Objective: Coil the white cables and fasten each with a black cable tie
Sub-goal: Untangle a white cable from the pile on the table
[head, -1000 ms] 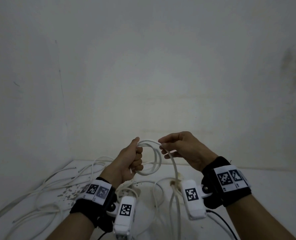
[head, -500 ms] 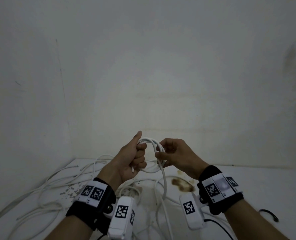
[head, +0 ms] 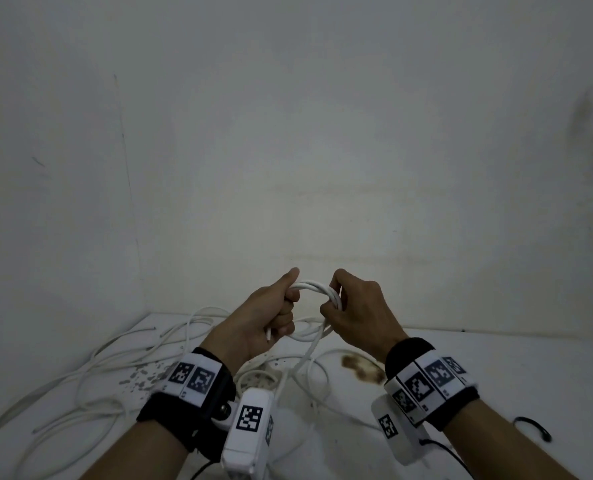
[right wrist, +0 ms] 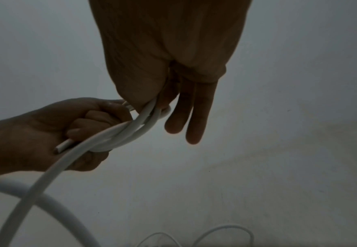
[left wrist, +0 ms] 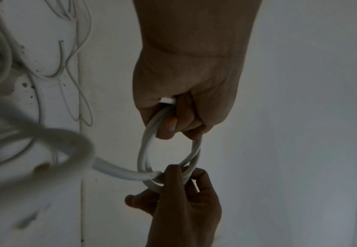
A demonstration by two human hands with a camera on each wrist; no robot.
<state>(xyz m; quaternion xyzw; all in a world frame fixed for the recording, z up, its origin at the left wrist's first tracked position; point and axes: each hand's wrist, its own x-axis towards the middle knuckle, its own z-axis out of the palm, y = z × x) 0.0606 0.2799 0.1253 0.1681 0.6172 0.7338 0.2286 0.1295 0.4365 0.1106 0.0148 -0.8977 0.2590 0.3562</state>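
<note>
Both hands' grip — left hand (head: 263,315), right hand (head: 359,315) — encloses white cable coil (head: 317,289).

White table (head: 495,372), loose white cables (head: 90,382) strewn left, brown stain (head: 360,370), black cable tie (head: 534,427) right

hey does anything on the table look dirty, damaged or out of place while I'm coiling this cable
Yes. A brown stain marks the white table below your right hand, and dark specks are scattered near your left wrist. Loose white cables sprawl tangled at left. The coil itself looks fine.
</note>
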